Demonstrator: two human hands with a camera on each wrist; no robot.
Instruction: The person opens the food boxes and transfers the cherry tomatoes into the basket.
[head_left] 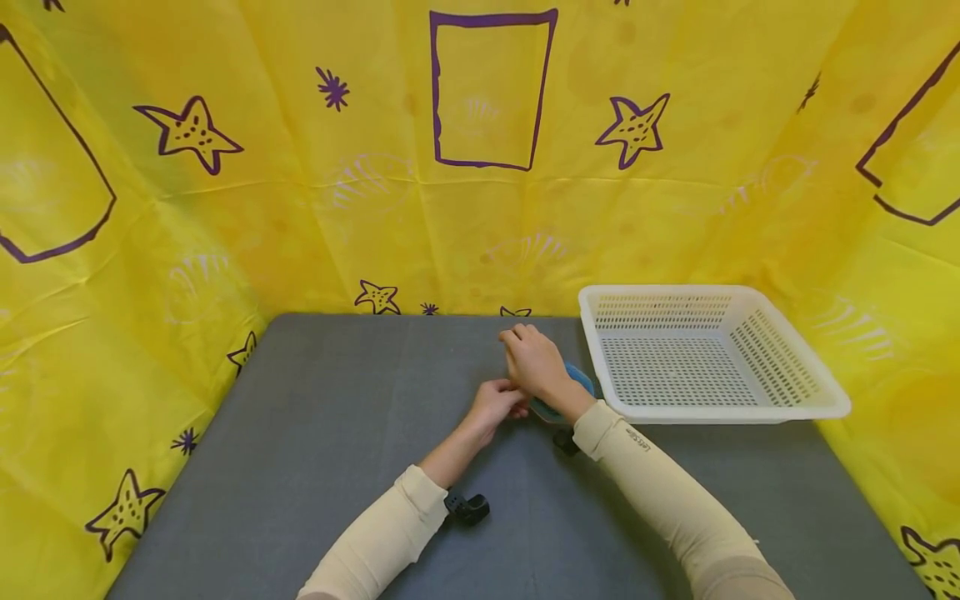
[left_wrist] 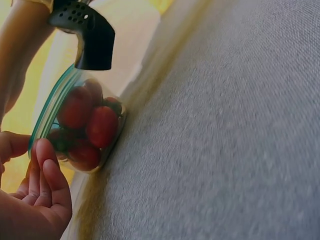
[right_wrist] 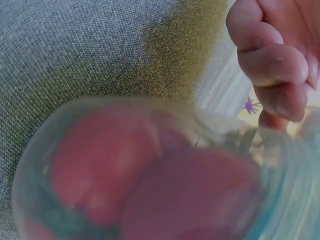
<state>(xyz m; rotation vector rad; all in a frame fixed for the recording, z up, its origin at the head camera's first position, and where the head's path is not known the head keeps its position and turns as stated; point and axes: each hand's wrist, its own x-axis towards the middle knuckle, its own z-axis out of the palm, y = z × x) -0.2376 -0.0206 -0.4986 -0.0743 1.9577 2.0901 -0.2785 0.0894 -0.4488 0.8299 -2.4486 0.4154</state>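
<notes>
A clear plastic container (left_wrist: 107,92) with a teal lid (left_wrist: 52,107) stands on the grey table, and several red tomatoes (left_wrist: 102,127) show through its wall. My left hand (head_left: 497,407) is at the container's left side, its curled fingers (left_wrist: 56,180) right at the lid's rim. Bent over the container from the right, my right hand (head_left: 534,360) pinches the edge of the lid; most of its grip is hidden. The right forearm covers part of the blue-green lid in the head view. Close up, the right wrist view shows tomatoes behind the blurred clear wall.
A white perforated basket (head_left: 712,414) stands at the back right of the grey table (head_left: 337,442), just beyond the container. Yellow cloth (head_left: 480,225) with starfish drawings hangs behind the table and along both sides. Black wrist cameras (head_left: 468,508) hang under the cream sleeves.
</notes>
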